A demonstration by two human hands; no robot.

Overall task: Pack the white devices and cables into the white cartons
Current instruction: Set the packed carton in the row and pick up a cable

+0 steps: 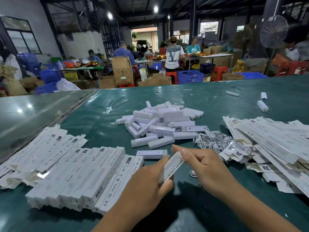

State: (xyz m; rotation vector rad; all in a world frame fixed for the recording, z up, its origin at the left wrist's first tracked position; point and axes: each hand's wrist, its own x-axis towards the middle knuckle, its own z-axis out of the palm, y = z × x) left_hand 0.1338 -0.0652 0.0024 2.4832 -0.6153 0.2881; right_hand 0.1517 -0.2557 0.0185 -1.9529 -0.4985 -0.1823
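Observation:
Both hands hold one white carton (172, 165) printed "SMART SENSOR LAMP" just above the green table. My left hand (150, 180) grips its near end. My right hand (204, 166) pinches its far end at the flap. A single white device (151, 154) lies right behind the carton. A heap of white devices (160, 124) fills the table's middle. A tangle of white cables (215, 140) lies to the right of the heap. One loose cable end (192, 173) shows under my right hand.
Filled white cartons (93, 173) lie in rows at the near left. Flat, unfolded cartons (275, 146) are piled at the right. A few stray devices (262, 105) sit at the far right of the green table (209, 101). People work at tables beyond.

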